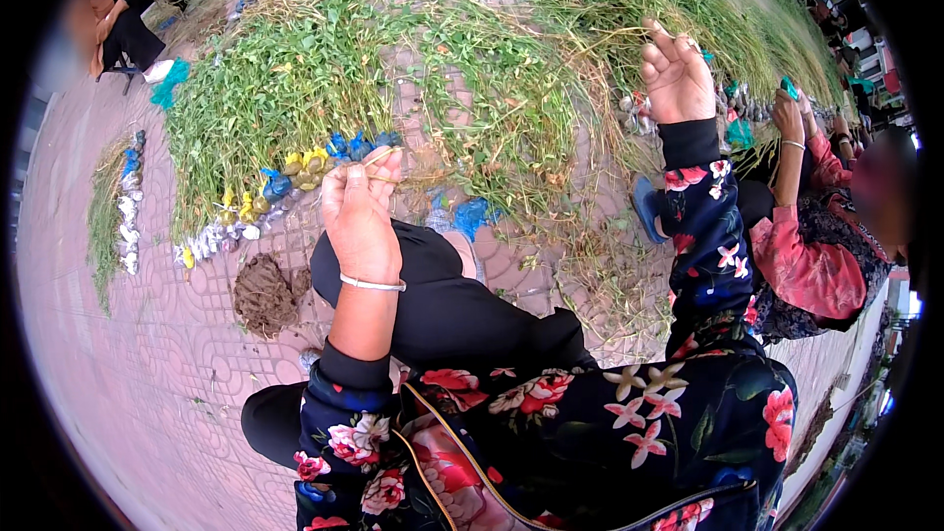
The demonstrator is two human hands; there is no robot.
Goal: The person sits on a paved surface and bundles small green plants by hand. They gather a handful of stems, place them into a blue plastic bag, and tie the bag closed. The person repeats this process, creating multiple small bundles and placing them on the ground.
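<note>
My left hand, wearing a pale bracelet, is raised over my dark trouser leg with its fingers pinched together. Thin yellowish strands stick out from those fingers; whether they are stems or ties is unclear. My right hand is lifted farther out to the right, palm showing, its fingers loosely curled and apart. Straw-coloured stems pass behind its fingertips. Between the hands lie loose leafy green plants. Just beyond my left hand stands a row of plant bundles, their bases wrapped in blue, yellow and white bags.
A lump of brown mud sits on the pink paving at left. Blue plastic lies near my knee. A co-worker in a red sleeve sits close on my right; another person sits far left. A smaller bundle row stands at left.
</note>
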